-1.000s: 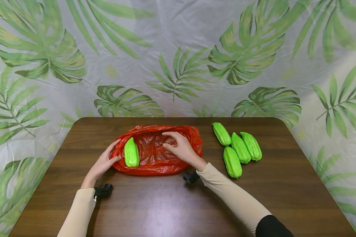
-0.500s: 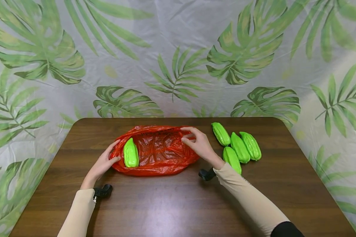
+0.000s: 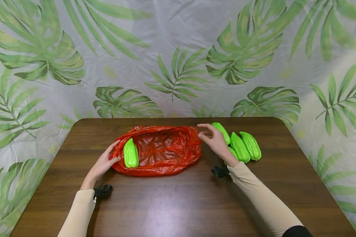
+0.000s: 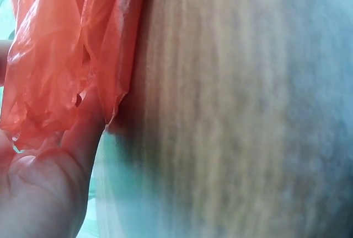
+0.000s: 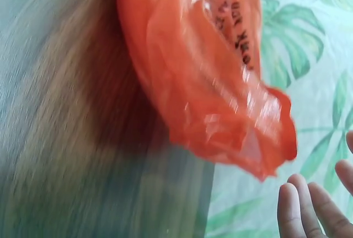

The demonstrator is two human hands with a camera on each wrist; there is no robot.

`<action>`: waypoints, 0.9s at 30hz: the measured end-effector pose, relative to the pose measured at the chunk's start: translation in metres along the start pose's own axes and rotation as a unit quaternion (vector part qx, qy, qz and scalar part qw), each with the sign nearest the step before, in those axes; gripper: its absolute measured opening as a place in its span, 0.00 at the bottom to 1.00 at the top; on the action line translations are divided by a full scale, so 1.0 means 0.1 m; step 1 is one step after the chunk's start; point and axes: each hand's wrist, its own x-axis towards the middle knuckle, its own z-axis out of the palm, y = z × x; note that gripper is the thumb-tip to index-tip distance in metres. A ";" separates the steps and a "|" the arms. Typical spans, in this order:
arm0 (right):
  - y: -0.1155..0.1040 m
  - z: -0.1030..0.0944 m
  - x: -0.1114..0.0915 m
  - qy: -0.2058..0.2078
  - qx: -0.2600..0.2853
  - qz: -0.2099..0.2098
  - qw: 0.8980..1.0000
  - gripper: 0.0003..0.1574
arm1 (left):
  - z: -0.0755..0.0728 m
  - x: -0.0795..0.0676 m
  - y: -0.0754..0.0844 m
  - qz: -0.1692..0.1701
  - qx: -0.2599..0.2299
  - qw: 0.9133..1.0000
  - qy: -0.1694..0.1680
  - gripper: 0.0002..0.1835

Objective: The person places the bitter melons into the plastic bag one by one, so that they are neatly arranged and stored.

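A red plastic bag (image 3: pixel 163 169) lies on the table with its mouth spread wide. At its left end, inside, rests one ridged, bitter-melon-shaped green vegetable (image 3: pixel 131 154). My left hand (image 3: pixel 102 164) holds that end of the bag, fingers and thumb curved round its edge. In the left wrist view, plastic folds (image 4: pixel 55 56) cover part of this hand. Just beyond the bag's right end, my right hand (image 3: pixel 216 141) is raised, fingers loosely bent and holding nothing. The right wrist view shows its fingers (image 5: pixel 292 207) apart from the plastic.
Several more green vegetables (image 3: pixel 240 148) lie grouped on the right of the brown wooden table (image 3: pixel 166 204), partly hidden by my right hand. A leaf-patterned cloth (image 3: pixel 178 65) hangs behind the table's far edge. A black wrist camera (image 3: pixel 221 171) sits on the right wrist.
My right hand has moved right, from over the bag's mouth to past its right end, now overlapping the vegetables in the head view. My left hand and the bagged vegetable have stayed put.
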 end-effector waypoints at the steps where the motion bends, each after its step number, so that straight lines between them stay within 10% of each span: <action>1: 0.01 -0.02 0.00 0.001 -0.003 0.006 1.000 0.23 | 0.00 0.00 0.00 -0.001 0.000 1.000 0.000 0.38; 27: 0.75 -0.42 0.15 0.067 -0.047 0.053 0.995 0.24 | -0.02 0.01 -0.02 -0.003 0.016 1.000 0.003 0.37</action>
